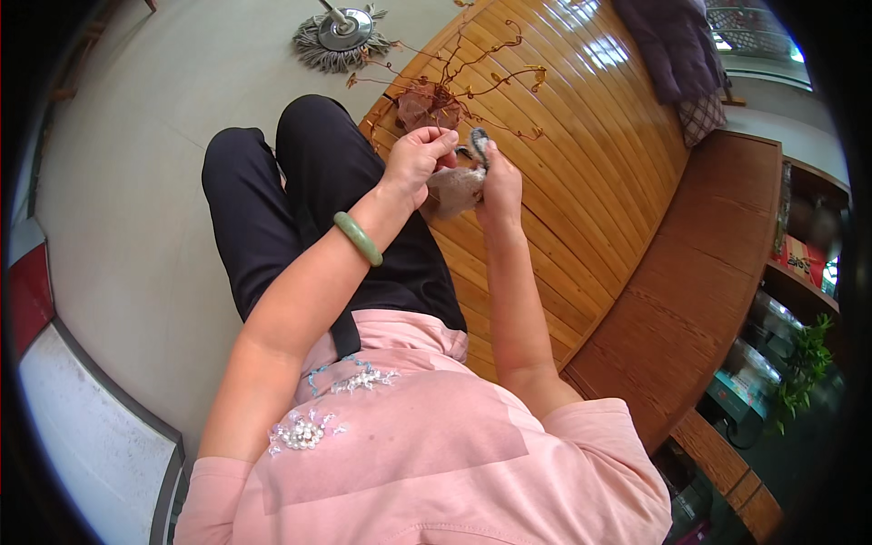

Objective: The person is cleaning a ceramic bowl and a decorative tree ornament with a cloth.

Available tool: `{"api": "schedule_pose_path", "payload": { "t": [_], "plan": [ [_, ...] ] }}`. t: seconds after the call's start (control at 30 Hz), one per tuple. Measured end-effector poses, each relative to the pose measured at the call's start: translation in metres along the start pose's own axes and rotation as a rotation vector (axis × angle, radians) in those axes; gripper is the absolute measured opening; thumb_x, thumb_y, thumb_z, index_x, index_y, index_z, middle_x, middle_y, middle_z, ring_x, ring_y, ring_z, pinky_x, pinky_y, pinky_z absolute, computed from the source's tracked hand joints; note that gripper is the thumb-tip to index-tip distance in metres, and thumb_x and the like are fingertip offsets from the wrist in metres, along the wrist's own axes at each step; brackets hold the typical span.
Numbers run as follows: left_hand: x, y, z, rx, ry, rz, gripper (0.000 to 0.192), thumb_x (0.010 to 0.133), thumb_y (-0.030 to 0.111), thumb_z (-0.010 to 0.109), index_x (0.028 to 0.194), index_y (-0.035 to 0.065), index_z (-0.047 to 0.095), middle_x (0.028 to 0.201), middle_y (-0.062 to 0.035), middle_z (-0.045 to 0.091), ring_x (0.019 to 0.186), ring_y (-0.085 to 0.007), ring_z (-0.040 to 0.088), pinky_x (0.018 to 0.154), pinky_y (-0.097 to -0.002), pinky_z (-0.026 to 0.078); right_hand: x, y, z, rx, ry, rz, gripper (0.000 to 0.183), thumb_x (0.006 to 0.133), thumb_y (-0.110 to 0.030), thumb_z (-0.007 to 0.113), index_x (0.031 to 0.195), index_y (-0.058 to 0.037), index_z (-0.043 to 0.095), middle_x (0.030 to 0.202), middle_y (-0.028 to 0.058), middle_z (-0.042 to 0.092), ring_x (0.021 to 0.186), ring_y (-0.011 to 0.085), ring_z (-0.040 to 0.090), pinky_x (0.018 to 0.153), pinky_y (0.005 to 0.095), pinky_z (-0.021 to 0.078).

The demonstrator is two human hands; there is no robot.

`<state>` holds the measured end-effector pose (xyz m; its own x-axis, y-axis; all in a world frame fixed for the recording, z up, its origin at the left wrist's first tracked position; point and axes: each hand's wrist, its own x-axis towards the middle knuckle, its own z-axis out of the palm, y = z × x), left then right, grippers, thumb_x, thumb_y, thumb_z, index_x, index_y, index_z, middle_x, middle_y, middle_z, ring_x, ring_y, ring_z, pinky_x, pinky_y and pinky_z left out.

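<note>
A decorative wire tree point(443, 78) with curling copper-brown branches and amber leaf shapes rises from a reddish, translucent-looking base point(419, 107). The base sits on a slatted wooden bench point(586, 157) beside my right-hand side. My left hand point(414, 163), with a green bangle on its forearm, is pinched at the near side of the base, where a thin branch runs into the fingertips. A crumpled grey-and-white cloth point(458, 191) with a dark edge is gripped by my right hand point(503, 180). The cloth reaches across to the left fingers; their exact contact is hidden.
A string mop point(344, 30) stands on the pale floor point(136, 136) ahead. Purple cloth point(671, 48) hangs at the bench's far end. Along the right runs a brown wooden ledge point(681, 272), with shelves and a green plant point(807, 368) beyond. A white dark-framed panel point(88, 422) is lower left.
</note>
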<state>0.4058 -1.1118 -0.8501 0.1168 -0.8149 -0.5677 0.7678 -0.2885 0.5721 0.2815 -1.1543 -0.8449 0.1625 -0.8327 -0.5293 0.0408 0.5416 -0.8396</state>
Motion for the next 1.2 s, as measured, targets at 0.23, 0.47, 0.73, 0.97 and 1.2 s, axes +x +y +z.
{"api": "schedule_pose_path", "payload": {
  "t": [0.23, 0.47, 0.73, 0.97, 1.2],
  "plan": [
    [-0.001, 0.003, -0.003, 0.021, 0.009, -0.004, 0.009, 0.08, 0.019, 0.062, 0.08, 0.0118, 0.057, 0.063, 0.0033, 0.055, 0.057, -0.0059, 0.05, 0.057, -0.0195, 0.037, 0.0, -0.008, -0.02, 0.396, -0.185, 0.193, 0.023, 0.088, -0.019, 0.045, 0.094, 0.0015, 0.055, 0.086, 0.0092, 0.058, 0.077, 0.018, 0.056, 0.071, 0.0297, 0.0457],
    [0.0, 0.002, -0.005, 0.079, -0.016, -0.013, 0.008, 0.081, 0.019, 0.061, 0.081, 0.0114, 0.057, 0.065, 0.0033, 0.056, 0.058, -0.0054, 0.051, 0.058, -0.0185, 0.038, 0.005, -0.015, -0.005, -0.073, -0.211, 0.079, 0.023, 0.087, -0.02, 0.046, 0.086, 0.0001, 0.059, 0.077, 0.0048, 0.058, 0.064, 0.0113, 0.051, 0.059, 0.0271, 0.0418],
    [-0.003, 0.001, -0.001, 0.021, -0.022, -0.011, 0.008, 0.081, 0.018, 0.062, 0.082, 0.0113, 0.058, 0.065, 0.0032, 0.056, 0.058, -0.0061, 0.052, 0.058, -0.0202, 0.041, -0.011, -0.016, -0.013, 0.165, 0.007, 0.202, 0.026, 0.089, -0.021, 0.045, 0.086, 0.0016, 0.058, 0.076, 0.0044, 0.057, 0.064, 0.0119, 0.052, 0.059, 0.0252, 0.0439],
    [0.002, 0.008, -0.002, 0.074, 0.039, 0.03, 0.009, 0.08, 0.02, 0.063, 0.079, 0.0121, 0.058, 0.065, 0.0031, 0.057, 0.06, -0.0062, 0.053, 0.059, -0.0204, 0.038, -0.025, -0.02, -0.025, -0.215, -0.355, 0.051, 0.021, 0.085, -0.018, 0.055, 0.095, -0.0002, 0.058, 0.077, 0.0016, 0.057, 0.069, 0.0079, 0.053, 0.062, 0.022, 0.0435],
    [-0.001, -0.001, 0.001, -0.018, 0.047, -0.027, 0.009, 0.079, 0.019, 0.063, 0.079, 0.0119, 0.058, 0.065, 0.0021, 0.057, 0.061, -0.0077, 0.053, 0.059, -0.0206, 0.038, -0.023, -0.024, -0.037, 0.101, -0.053, 0.179, 0.014, 0.083, -0.013, 0.057, 0.086, 0.0007, 0.057, 0.071, 0.0023, 0.056, 0.06, 0.0094, 0.052, 0.054, 0.0245, 0.0429]
  ]
}}
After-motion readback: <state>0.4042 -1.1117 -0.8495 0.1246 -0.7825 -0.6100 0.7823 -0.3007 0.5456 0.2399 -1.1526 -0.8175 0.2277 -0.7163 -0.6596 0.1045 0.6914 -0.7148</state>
